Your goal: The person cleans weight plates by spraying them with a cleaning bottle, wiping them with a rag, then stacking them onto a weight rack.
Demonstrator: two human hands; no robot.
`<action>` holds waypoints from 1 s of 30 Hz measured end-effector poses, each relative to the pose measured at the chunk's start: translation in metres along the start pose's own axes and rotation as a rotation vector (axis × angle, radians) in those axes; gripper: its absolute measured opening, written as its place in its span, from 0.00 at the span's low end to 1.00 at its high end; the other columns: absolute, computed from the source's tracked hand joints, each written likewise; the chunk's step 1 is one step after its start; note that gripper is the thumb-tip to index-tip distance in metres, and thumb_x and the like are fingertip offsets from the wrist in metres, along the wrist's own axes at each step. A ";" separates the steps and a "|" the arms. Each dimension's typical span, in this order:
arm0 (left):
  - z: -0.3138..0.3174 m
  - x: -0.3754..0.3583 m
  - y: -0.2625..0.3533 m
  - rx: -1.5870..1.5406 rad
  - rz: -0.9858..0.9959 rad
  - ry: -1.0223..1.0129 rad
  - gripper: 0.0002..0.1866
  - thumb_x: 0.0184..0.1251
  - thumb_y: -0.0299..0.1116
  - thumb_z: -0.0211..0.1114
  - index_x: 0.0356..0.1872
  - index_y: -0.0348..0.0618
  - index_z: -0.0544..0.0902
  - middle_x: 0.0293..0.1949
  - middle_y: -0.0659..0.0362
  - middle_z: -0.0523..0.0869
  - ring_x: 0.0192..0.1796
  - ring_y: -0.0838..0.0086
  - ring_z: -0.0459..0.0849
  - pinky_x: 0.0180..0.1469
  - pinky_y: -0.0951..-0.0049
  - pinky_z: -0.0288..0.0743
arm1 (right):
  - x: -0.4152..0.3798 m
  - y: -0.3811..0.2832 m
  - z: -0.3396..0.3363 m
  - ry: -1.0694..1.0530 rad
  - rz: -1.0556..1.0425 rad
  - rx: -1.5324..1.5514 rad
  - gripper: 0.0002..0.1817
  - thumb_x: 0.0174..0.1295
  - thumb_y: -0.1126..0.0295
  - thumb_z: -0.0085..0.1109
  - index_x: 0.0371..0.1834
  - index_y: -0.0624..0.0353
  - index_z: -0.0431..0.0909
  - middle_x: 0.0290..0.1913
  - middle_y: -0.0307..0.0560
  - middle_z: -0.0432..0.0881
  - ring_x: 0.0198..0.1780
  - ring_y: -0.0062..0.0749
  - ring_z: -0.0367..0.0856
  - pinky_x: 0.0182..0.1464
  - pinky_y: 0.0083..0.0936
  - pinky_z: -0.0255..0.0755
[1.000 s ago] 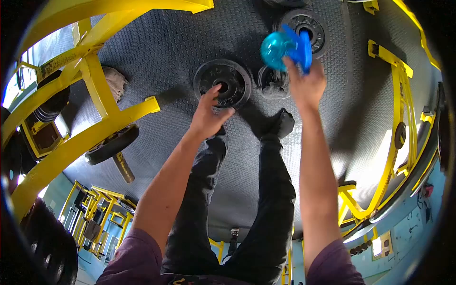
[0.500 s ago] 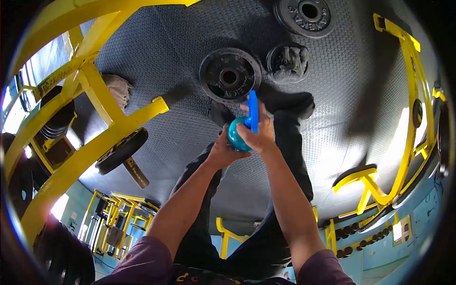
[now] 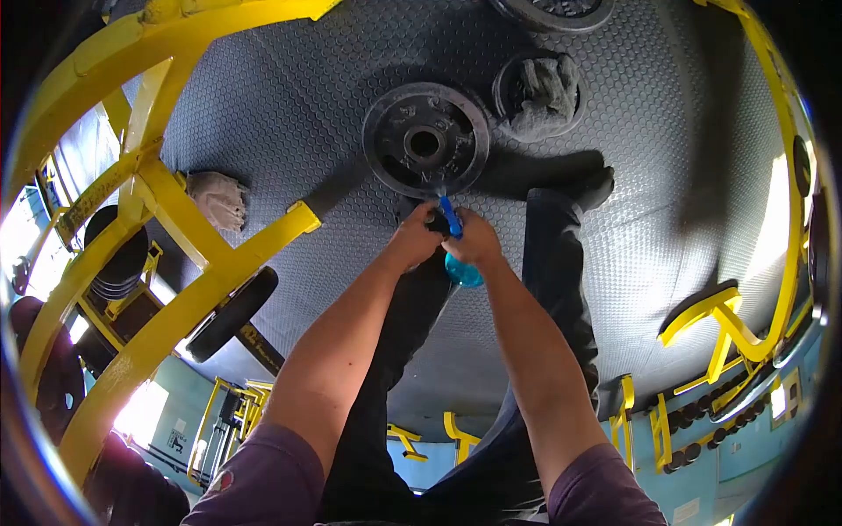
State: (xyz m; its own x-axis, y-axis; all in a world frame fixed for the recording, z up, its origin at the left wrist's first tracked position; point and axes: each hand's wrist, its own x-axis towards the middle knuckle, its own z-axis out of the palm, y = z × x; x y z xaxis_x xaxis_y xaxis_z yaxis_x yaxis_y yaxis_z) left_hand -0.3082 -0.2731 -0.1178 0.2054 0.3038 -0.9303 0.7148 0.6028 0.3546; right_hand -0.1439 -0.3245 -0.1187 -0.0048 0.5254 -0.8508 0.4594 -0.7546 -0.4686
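A spray bottle with a blue trigger head and a see-through teal body is in my right hand, which is closed around it just below the head. The bottle tilts, its head toward the weight plate and its body toward me. My left hand is beside the head, thumb and fingers curved apart with a dark gap between them; I see nothing held there. Just beyond both hands, a black weight plate lies flat on the floor. A small whitish blur shows between the head and the plate's near edge.
A grey cloth lies on a smaller round plate, with another plate farther off. Yellow frames stand left and right. A brownish cloth rests by the left frame. My feet are apart on the textured black floor.
My left hand has left the bottle's teal body and moved up beside its head. My right hand has shifted its grip to just below the head, and the bottle has tilted toward the plate.
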 end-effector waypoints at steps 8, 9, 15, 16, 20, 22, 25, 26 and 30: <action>-0.005 -0.013 0.028 0.035 -0.020 0.071 0.41 0.57 0.26 0.65 0.75 0.48 0.62 0.62 0.46 0.79 0.57 0.62 0.83 0.58 0.65 0.77 | 0.014 0.022 -0.026 0.180 0.116 0.022 0.32 0.44 0.58 0.68 0.56 0.58 0.77 0.51 0.58 0.83 0.55 0.56 0.82 0.59 0.45 0.75; -0.007 -0.015 0.028 0.069 0.005 0.086 0.39 0.58 0.29 0.64 0.74 0.47 0.63 0.62 0.46 0.80 0.59 0.59 0.83 0.61 0.65 0.75 | 0.014 0.010 -0.035 0.180 0.105 0.018 0.32 0.44 0.58 0.68 0.56 0.58 0.77 0.51 0.58 0.83 0.55 0.56 0.82 0.59 0.45 0.75; -0.018 -0.016 0.043 -0.101 0.080 0.212 0.37 0.59 0.29 0.62 0.73 0.45 0.64 0.57 0.47 0.82 0.58 0.58 0.83 0.62 0.65 0.75 | 0.037 -0.067 -0.081 0.248 -0.083 -0.089 0.36 0.45 0.60 0.66 0.62 0.57 0.74 0.58 0.58 0.80 0.59 0.54 0.79 0.63 0.41 0.72; -0.022 -0.012 0.042 -0.101 0.082 0.219 0.37 0.59 0.29 0.62 0.73 0.45 0.64 0.57 0.47 0.82 0.58 0.58 0.83 0.62 0.65 0.75 | 0.047 -0.078 -0.077 0.251 -0.133 -0.139 0.37 0.45 0.60 0.66 0.63 0.57 0.74 0.58 0.58 0.80 0.59 0.53 0.79 0.64 0.41 0.72; -0.046 -0.004 0.035 -0.418 -0.030 0.301 0.35 0.62 0.31 0.61 0.74 0.47 0.64 0.55 0.55 0.83 0.52 0.68 0.81 0.52 0.70 0.74 | 0.068 -0.124 -0.057 0.159 -0.213 -0.293 0.34 0.46 0.59 0.65 0.60 0.57 0.75 0.58 0.58 0.81 0.61 0.52 0.79 0.64 0.41 0.72; -0.061 -0.010 0.041 -0.568 -0.073 0.308 0.35 0.64 0.34 0.60 0.74 0.50 0.64 0.56 0.59 0.82 0.50 0.74 0.80 0.45 0.72 0.73 | 0.075 -0.137 -0.044 0.058 -0.174 -0.327 0.34 0.48 0.57 0.66 0.61 0.58 0.74 0.58 0.57 0.81 0.61 0.50 0.79 0.65 0.40 0.71; -0.073 -0.023 0.044 -0.619 -0.148 0.374 0.34 0.62 0.29 0.61 0.72 0.39 0.65 0.47 0.58 0.82 0.50 0.72 0.79 0.55 0.72 0.72 | 0.071 -0.143 -0.033 -0.089 -0.117 -0.375 0.37 0.49 0.55 0.66 0.62 0.62 0.72 0.59 0.57 0.80 0.60 0.49 0.80 0.65 0.39 0.70; -0.074 -0.026 0.043 -0.603 -0.133 0.407 0.34 0.62 0.29 0.62 0.72 0.38 0.65 0.47 0.58 0.82 0.50 0.72 0.79 0.55 0.72 0.72 | 0.069 -0.139 -0.028 -0.073 -0.158 -0.386 0.37 0.49 0.55 0.66 0.62 0.62 0.72 0.58 0.57 0.80 0.60 0.50 0.80 0.65 0.40 0.70; -0.068 -0.020 0.014 -0.526 -0.179 0.412 0.32 0.67 0.35 0.61 0.73 0.55 0.66 0.51 0.61 0.82 0.49 0.75 0.79 0.45 0.66 0.72 | 0.055 -0.117 -0.031 -0.013 -0.153 -0.354 0.36 0.48 0.57 0.67 0.61 0.61 0.72 0.60 0.58 0.79 0.61 0.50 0.79 0.62 0.42 0.71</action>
State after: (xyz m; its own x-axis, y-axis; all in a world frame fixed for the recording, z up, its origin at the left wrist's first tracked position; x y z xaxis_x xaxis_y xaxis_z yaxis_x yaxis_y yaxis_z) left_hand -0.3475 -0.2204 -0.0874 -0.2307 0.3589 -0.9044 0.2729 0.9161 0.2939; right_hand -0.1709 -0.1948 -0.1032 -0.1072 0.6146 -0.7816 0.7310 -0.4841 -0.4809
